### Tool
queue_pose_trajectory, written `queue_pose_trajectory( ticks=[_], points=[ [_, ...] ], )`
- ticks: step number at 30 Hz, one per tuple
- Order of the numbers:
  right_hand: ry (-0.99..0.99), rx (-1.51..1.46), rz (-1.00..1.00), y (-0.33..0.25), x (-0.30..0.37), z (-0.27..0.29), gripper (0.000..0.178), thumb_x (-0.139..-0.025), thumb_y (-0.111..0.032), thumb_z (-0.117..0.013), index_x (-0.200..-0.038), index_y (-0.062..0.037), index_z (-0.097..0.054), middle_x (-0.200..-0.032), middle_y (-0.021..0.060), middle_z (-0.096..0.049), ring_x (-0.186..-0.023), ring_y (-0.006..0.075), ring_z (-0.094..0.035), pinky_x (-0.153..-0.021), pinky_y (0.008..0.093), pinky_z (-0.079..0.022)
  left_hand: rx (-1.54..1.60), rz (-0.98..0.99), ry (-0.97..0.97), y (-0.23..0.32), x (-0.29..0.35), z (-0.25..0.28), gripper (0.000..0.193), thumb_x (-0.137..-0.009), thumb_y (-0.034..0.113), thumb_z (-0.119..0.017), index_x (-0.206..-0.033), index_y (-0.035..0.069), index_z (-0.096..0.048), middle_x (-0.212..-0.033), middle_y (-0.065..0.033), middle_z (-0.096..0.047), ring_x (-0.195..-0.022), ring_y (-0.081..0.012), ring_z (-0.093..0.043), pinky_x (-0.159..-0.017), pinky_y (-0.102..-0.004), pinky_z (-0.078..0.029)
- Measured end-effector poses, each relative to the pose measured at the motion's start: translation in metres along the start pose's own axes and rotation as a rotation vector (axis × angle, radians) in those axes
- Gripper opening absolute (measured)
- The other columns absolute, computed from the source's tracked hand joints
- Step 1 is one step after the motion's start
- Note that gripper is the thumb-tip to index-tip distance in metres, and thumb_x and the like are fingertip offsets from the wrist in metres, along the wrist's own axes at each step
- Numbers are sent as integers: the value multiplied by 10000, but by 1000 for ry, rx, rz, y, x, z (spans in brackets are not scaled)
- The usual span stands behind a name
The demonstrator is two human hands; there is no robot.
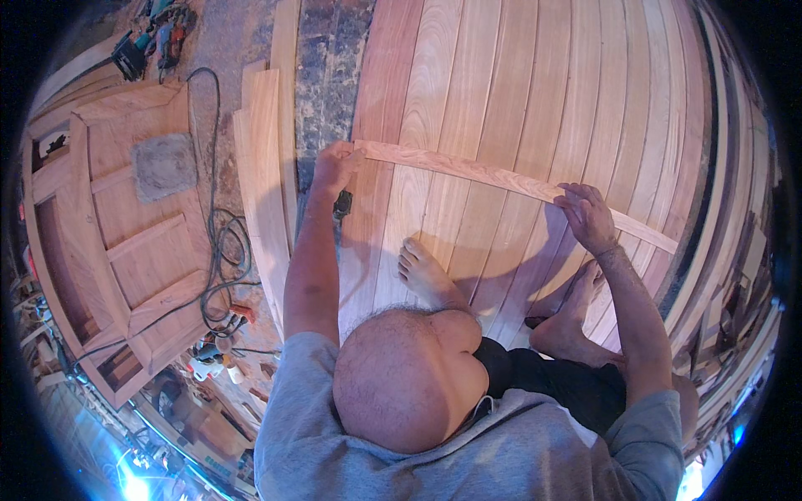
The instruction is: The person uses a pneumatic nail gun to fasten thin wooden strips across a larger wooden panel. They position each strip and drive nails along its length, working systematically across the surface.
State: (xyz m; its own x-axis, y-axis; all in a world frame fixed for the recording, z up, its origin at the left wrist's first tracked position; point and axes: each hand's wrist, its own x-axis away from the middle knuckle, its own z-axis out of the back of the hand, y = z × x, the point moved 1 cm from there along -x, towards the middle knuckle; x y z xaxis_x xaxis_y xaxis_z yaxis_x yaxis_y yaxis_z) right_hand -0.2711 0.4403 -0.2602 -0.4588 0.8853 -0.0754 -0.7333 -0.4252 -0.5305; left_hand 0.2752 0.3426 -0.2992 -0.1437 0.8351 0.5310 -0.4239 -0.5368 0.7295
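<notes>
A long, narrow wooden strip (pixel 468 169) lies crosswise over a panel of wooden planks (pixel 510 75) set side by side. At its left end my left hand (pixel 337 167) pinches the strip close to the panel's reddish edge plank. Further along, toward the right end, my right hand (pixel 587 215) has its fingers closed over the strip, and a length of it runs on past the hand. Just beside my left wrist a small black object (pixel 342 204) shows, partly hidden; its kind is unclear. My bare feet (pixel 428 271) rest on the planks below the strip.
Left of the panel lie loose boards (pixel 266 142), a coiled dark cable (pixel 227 242) and a framed wooden door-like panel (pixel 142 238) with a grey square pad (pixel 164 167) on it. Power tools (pixel 167 37) sit at the upper left. Stacked timber (pixel 735 167) lines the right side.
</notes>
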Motion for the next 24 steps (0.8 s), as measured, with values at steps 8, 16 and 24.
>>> queue_pose_trajectory(
  ticks=[8,16,24],
  points=[
    [-43,-18,-14,-11,-7,12,259,-883,-173,-767,-1120,-84,-714,-1272,94,-674,-1143,348,-616,-979,455,-524,-421,-374,283,11,58,30,610,-827,261,-841,-1298,-44,-603,-1259,-218,-650,-1120,-338,-659,-941,-422,-548],
    [-536,120,-660,-42,-85,16,481,-938,-477,-701,-1011,-4,-739,-1084,181,-739,-1036,364,-704,-890,462,-568,-803,28,322,-48,146,18,985,-833,217,-767,-1597,-26,-196,-1554,-301,-369,-1294,-477,-556,-1079,-520,-488],
    [-601,136,-711,-38,-105,11,684,-868,-677,-695,-1077,-27,-743,-978,203,-758,-977,372,-738,-887,495,-572,-658,140,349,-18,152,48,512,-806,183,-759,-1246,-34,-612,-1020,-265,-703,-928,-441,-718,-804,-500,-582]
  ],
)
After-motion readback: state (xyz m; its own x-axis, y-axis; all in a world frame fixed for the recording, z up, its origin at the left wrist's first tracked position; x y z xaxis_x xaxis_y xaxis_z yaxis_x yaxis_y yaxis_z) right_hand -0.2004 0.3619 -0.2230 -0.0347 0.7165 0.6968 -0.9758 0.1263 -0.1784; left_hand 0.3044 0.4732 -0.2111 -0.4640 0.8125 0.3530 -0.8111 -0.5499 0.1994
